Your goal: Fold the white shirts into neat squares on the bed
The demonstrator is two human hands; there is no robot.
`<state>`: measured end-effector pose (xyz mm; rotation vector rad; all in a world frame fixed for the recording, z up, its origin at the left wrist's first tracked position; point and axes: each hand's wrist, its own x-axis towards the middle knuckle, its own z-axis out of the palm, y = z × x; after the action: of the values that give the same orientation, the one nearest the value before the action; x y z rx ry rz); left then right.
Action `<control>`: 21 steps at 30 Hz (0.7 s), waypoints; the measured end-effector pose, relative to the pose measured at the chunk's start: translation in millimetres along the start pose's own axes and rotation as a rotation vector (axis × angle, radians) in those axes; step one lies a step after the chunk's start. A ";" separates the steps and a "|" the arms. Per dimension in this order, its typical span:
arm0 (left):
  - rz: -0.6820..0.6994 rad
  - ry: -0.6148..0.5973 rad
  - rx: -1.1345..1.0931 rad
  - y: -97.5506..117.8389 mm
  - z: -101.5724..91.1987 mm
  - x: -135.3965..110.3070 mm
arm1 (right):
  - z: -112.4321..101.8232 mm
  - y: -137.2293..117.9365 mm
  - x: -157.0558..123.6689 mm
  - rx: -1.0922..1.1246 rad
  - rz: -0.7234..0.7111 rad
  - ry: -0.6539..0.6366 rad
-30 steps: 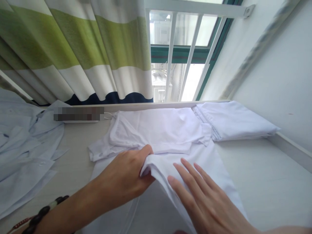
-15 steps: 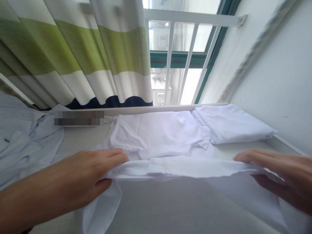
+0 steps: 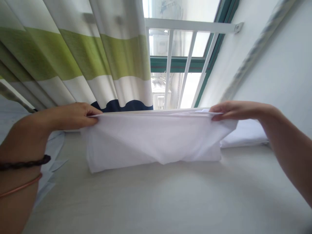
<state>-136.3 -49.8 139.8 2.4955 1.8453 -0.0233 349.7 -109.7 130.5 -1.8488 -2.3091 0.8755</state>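
A white garment (image 3: 153, 139), partly folded, hangs like a panel between my two hands. Its upper edge is stretched nearly straight, and the lower edge reaches the pale board. My left hand (image 3: 80, 116) pinches the upper left corner between thumb and fingers. On the other side, my right hand (image 3: 226, 110) grips the same edge near the upper right corner. The cloth hides whatever lies right behind it. To the right, partly behind the raised cloth and my right arm, lies a folded white garment (image 3: 246, 133).
Loose white garments (image 3: 55, 146) lie at the left, behind my left forearm. The pale board (image 3: 151, 198) spreads out below the cloth. A striped curtain (image 3: 78, 55), a white railing (image 3: 190, 25) before a window, and a white wall (image 3: 280, 74) bound the far side.
Both hands have moved up and away from me, lifting the near edge of the garment over toward the back. Its front now hangs as one panel, covering the part that lay flat.
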 end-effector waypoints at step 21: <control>0.320 -0.002 -0.020 75.3 158.4 37.8 | 160.9 -35.0 92.4 -0.296 -0.108 0.190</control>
<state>-51.6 -42.0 -18.2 2.7410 1.4162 0.0021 231.5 -92.4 -15.7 -1.7928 -2.4943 0.3417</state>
